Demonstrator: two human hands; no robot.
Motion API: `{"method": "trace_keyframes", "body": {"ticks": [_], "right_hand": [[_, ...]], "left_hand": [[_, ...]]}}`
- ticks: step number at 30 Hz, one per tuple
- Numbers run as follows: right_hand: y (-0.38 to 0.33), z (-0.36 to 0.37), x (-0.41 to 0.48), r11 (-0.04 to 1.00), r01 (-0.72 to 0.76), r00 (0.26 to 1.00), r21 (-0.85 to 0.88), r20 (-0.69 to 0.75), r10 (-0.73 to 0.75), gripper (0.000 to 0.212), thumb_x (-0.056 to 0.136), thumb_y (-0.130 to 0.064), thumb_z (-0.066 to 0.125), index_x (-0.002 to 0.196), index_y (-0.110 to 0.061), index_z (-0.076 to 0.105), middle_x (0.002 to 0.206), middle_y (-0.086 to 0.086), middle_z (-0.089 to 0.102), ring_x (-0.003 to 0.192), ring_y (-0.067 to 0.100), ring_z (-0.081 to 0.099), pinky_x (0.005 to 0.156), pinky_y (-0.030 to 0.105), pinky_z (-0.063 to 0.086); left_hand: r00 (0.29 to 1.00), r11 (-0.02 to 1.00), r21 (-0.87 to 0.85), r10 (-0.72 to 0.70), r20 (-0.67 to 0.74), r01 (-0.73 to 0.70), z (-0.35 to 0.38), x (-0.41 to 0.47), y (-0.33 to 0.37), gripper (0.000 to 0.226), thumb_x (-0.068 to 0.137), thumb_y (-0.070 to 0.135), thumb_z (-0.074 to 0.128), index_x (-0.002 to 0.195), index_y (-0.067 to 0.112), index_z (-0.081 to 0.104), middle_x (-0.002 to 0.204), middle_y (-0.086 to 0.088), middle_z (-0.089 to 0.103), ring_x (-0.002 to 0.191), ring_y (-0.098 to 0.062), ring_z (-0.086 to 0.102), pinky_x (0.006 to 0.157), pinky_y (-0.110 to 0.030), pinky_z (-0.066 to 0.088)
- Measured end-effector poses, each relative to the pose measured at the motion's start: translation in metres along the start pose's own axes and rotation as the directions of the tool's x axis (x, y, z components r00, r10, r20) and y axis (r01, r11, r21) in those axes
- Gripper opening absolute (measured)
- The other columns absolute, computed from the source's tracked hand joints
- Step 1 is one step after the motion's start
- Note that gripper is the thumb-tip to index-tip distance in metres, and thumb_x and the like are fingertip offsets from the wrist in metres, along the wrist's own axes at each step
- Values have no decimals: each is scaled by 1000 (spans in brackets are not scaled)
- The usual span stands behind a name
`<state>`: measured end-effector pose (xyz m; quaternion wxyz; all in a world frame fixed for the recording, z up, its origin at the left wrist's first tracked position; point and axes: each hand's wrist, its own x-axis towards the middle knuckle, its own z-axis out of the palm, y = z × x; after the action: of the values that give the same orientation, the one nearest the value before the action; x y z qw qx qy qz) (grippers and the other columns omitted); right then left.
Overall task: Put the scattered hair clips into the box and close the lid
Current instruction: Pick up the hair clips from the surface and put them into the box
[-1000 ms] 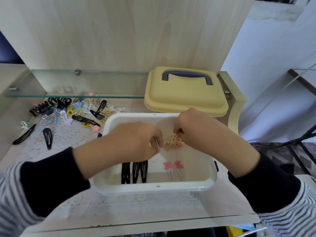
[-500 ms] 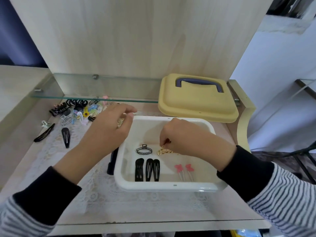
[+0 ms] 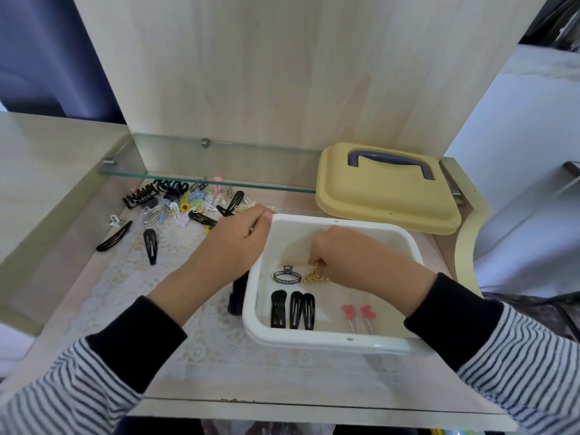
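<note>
Right hand [image 3: 348,255] pinches small gold metal hair clips [image 3: 315,276] low inside the white plastic box [image 3: 329,340]; best released flat on its floor. Left hand [image 3: 233,243] curled at the box rim; hold cannot be told. Scattered coloured clips [image 3: 188,205] lie on desk [image 3: 72,287].

Both forearms reach forward, the left hand [image 3: 238,238] loosely curled, the right hand [image 3: 343,252] knuckles-up with fingers [image 3: 316,261] pinched downward.
</note>
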<state>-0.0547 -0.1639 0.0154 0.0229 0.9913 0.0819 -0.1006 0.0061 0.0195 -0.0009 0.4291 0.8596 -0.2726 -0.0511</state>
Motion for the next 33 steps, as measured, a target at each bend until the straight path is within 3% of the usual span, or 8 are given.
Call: {"method": "trace_keyframes", "body": {"ticks": [4, 8, 15, 19, 23, 26, 30, 33], "right_hand": [[-4, -19, -10, 989, -74, 997, 128, 6, 74, 26, 93, -27, 52, 117, -26, 63, 113, 0, 61, 98, 21, 60, 85, 34, 50], [-26, -38, -19, 954, -53, 967, 295, -223, 122, 26, 94, -27, 51, 117, -24, 64, 110, -2, 65, 100, 16, 61, 86, 35, 50], [-132, -47, 0, 859, 276, 634, 431, -754, 175, 22, 80, 0, 47, 93, 1, 65, 91, 14, 62, 80, 31, 60, 76, 28, 40], [-184, -27, 30, 800, 237, 739, 552, -637, 221, 43, 82, 3, 53, 125, 2, 51, 120, 17, 51, 107, 30, 52, 91, 30, 42], [-211, 11, 70, 845, 92, 718, 527, -622, 311, 53, 82, -3, 57, 133, 5, 45, 129, 24, 48, 116, 36, 51, 99, 36, 42], [-209, 35, 95, 882, -146, 728, 448, -556, 402, 55, 87, -22, 54, 136, 1, 45, 136, 25, 47, 126, 41, 45, 103, 45, 40], [-199, 63, 114, 846, -340, 724, 411, -460, 515, 67, 75, -16, 66, 137, 1, 45, 141, 26, 43, 129, 44, 41, 105, 53, 34], [-195, 74, 115, 798, -409, 686, 443, -427, 589, 70, 72, -28, 67, 133, 1, 50, 134, 25, 49, 122, 42, 47, 101, 51, 38]], "left_hand": [[996, 985, -167, -60, -65, 48, -2, 0, -10, 34, 101, 40, 32, 101, 31, 65, 91, -3, 69, 87, -25, 63, 81, -45, 50], [956, 981, -177, -119, -267, 72, -8, -10, -29, 26, 103, 30, 36, 105, 31, 62, 101, 16, 65, 97, 0, 59, 83, -25, 46], [823, 963, 174, -74, -564, 205, -32, -32, -88, 21, 96, 21, 48, 115, 21, 59, 117, 1, 56, 104, -14, 52, 81, -29, 38], [838, 881, 390, -13, -546, 268, -54, -42, -124, 27, 87, 10, 59, 114, 13, 57, 114, -8, 57, 102, -29, 56, 77, -39, 47], [838, 859, 421, -16, -545, 290, -64, -49, -141, 25, 90, 22, 53, 111, 11, 62, 112, -10, 61, 99, -32, 59, 76, -41, 50], [820, 866, 397, -25, -572, 303, -61, -52, -141, 32, 89, 35, 49, 107, 15, 67, 106, -6, 66, 96, -29, 62, 76, -39, 51], [843, 820, 463, -43, -535, 336, -58, -50, -144, 33, 85, 42, 55, 104, 20, 71, 100, -2, 67, 90, -28, 63, 75, -36, 49], [856, 810, 477, -58, -513, 341, -55, -50, -150, 36, 82, 44, 53, 98, 21, 75, 94, 1, 66, 86, -28, 61, 75, -36, 49]]}}
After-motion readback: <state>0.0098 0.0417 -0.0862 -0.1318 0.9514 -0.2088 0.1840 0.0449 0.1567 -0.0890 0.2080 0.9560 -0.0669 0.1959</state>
